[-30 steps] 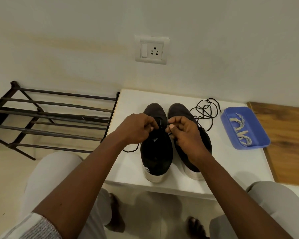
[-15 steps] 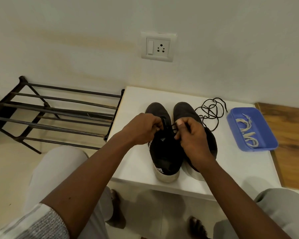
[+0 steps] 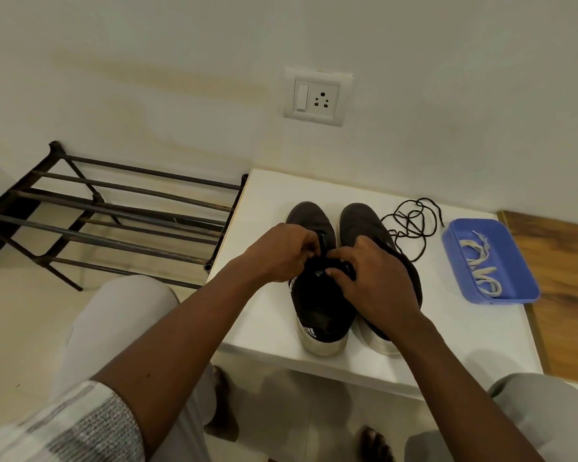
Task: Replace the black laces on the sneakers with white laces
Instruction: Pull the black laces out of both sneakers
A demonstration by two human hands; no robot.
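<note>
Two hands have drawn closer together: our left hand (image 3: 281,255) and right hand (image 3: 376,281) pinch the lace (image 3: 323,244) with curled fingers over the sneaker (image 3: 317,305), whose heel reads adidas.

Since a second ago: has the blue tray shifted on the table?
No. The blue tray overhangs the white table's right edge just as before, with the loose black lace at its left. Only the camera moved.
</note>
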